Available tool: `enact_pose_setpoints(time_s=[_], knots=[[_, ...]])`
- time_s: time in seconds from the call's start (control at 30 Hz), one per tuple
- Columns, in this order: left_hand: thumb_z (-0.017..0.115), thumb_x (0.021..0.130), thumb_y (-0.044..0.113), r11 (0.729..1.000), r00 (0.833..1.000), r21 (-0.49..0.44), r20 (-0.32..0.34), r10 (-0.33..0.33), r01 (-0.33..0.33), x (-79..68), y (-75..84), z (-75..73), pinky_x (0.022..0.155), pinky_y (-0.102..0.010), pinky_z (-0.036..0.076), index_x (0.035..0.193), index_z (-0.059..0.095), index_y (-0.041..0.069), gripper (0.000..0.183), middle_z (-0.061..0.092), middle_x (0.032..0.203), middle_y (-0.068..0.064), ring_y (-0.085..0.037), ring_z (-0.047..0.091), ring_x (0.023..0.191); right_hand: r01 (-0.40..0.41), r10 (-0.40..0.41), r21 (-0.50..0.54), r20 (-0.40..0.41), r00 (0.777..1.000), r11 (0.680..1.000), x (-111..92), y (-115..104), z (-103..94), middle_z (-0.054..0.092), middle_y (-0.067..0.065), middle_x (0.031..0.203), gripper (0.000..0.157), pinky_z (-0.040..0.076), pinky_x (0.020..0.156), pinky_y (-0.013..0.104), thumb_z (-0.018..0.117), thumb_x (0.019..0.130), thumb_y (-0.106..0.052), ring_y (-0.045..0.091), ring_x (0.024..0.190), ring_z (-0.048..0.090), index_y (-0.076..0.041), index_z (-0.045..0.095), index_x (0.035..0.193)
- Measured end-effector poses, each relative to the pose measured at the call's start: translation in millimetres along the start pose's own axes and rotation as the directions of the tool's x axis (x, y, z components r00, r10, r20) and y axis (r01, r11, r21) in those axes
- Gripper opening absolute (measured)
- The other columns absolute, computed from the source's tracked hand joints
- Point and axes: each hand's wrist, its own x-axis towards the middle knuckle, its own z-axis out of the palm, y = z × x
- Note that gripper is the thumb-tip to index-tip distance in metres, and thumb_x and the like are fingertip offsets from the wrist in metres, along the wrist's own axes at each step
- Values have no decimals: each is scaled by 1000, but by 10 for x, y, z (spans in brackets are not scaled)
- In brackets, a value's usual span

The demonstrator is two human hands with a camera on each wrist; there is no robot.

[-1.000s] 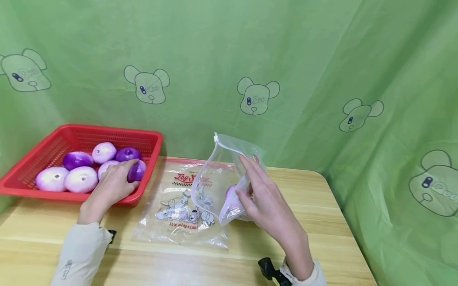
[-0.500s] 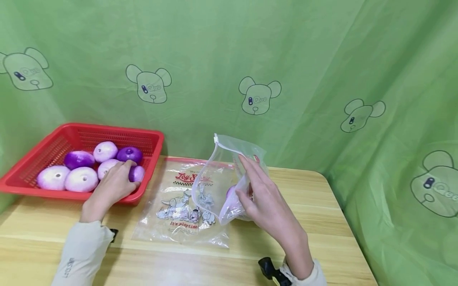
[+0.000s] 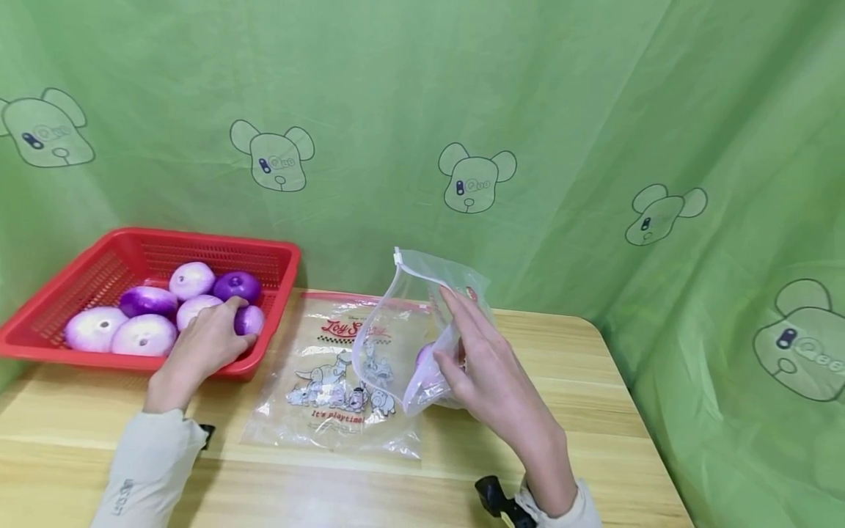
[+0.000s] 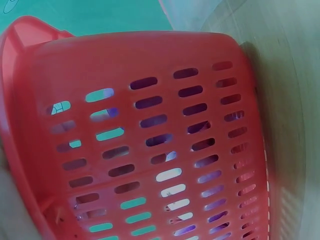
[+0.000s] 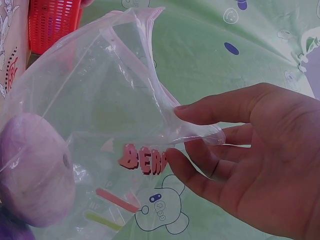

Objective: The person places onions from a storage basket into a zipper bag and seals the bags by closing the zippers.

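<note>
Left hand point(image 3: 206, 339) in the red basket point(image 3: 132, 362), fingers curled round a purple onion point(image 3: 251, 321)! Right hand point(image 3: 496, 372), fingers pinching the gaping bag point(image 5: 120, 110) by its rim.

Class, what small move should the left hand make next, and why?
Probably lift the purple onion out of the red basket towards the clear bag: the left hand grips that onion, the right hand holds the bag's mouth open, and another onion shows inside.

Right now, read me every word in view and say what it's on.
"Toy S": flat bag; rest unclear behind the open bag.
"It's playtime!": flat bag.
"BE": open bag; rest unclear by the right hand.
Too small or blurred: curtain, left sleeve, flat bag's fine print.
</note>
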Motion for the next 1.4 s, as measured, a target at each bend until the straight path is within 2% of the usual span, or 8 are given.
enact_pose_setpoints(time_s=[0.27, 0.37, 0.5, 0.77, 0.93, 1.07, 1.17, 1.4], knots=[[74, 84, 18, 999, 997, 29, -69, 20, -19, -6, 10, -21, 91, -69, 42, 133, 49, -14, 64, 59, 113, -41, -59, 55, 106, -7, 7, 4, 5, 1000, 1000, -10, 6, -4, 30, 10, 160, 84, 55, 71, 20, 70, 86, 5, 24, 129, 46, -11, 28, 157], [76, 83, 16, 999, 992, 28, -123, 27, -23, -8, 19, -40, 91, -71, 41, 135, 48, -13, 66, 58, 116, -41, -59, 54, 105, -8, 8, 2, 3, 1000, 1000, -7, 7, -11, 30, 10, 160, 84, 56, 70, 22, 70, 86, 5, 20, 111, 56, -11, 29, 157], [76, 81, 13, 999, 974, 20, -222, 51, -48, -18, 38, -64, 88, -72, 42, 133, 51, -12, 63, 58, 118, -39, -60, 55, 103, -11, 11, 3, 4, 1000, 1000, -4, 2, -16, 31, 9, 160, 85, 56, 68, 23, 70, 85, 6, 13, 87, 57, -12, 28, 157], [73, 85, 14, 999, 952, -22, -302, 39, -48, -36, 121, -105, 93, -70, 42, 134, 51, -8, 58, 55, 126, -35, -54, 52, 115, -14, 14, -6, 8, 1000, 1000, -4, -7, -13, 30, 9, 160, 84, 54, 65, 21, 70, 85, 5, 10, 78, 54, -10, 29, 157], [77, 83, 13, 996, 928, -3, -362, 86, -94, -35, 184, -96, 92, -67, 43, 130, 54, -8, 57, 59, 121, -33, -52, 56, 111, -20, 20, -6, 9, 1000, 1000, -9, -2, -13, 30, 7, 161, 85, 53, 63, 21, 70, 85, 6, 11, 81, 52, -12, 28, 157], [79, 81, 12, 993, 910, 21, -400, 114, -115, -42, 248, -98, 93, -66, 44, 130, 55, -8, 58, 59, 122, -32, -51, 56, 112, -17, 17, -8, 3, 1000, 1000, -15, 7, -17, 30, 6, 161, 85, 52, 64, 20, 69, 86, 5, 19, 110, 54, -13, 27, 157], [79, 81, 11, 993, 903, 34, -414, 118, -115, -56, 302, -108, 92, -67, 44, 132, 54, -8, 60, 58, 124, -32, -50, 55, 113, -14, 14, -5, 1, 1000, 1000, -17, 11, -19, 29, 6, 161, 85, 53, 64, 21, 68, 86, 5, 24, 127, 43, -13, 27, 157], [78, 82, 15, 993, 897, 52, -426, 119, -107, -110, 466, -155, 86, -69, 44, 135, 54, -2, 61, 57, 129, -27, -47, 53, 116, -12, 12, -6, -3, 1000, 1000, -17, 11, -29, 31, 5, 160, 83, 51, 63, 20, 68, 85, 5, 18, 104, 51, -12, 29, 157]])
